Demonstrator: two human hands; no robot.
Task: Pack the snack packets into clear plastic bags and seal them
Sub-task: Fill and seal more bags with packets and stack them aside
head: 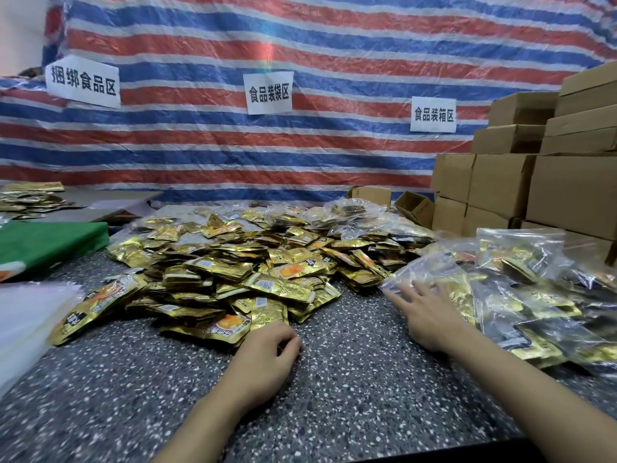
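Observation:
A big heap of gold snack packets (233, 262) covers the middle of the speckled table (334, 396). Filled clear plastic bags (521, 295) lie stacked at the right. My right hand (430, 315) lies flat with fingers spread, its fingertips touching the near corner of the closest filled bag. My left hand (270, 349) rests on the table at the front edge of the heap, fingers loosely curled, holding nothing. A stack of empty clear bags (30, 315) sits at the left edge.
Cardboard boxes (534, 182) are stacked at the back right. A green folded sheet (46, 242) lies at the left, with more gold packets (30, 198) behind it. A striped tarp (300, 61) with paper signs hangs behind the table.

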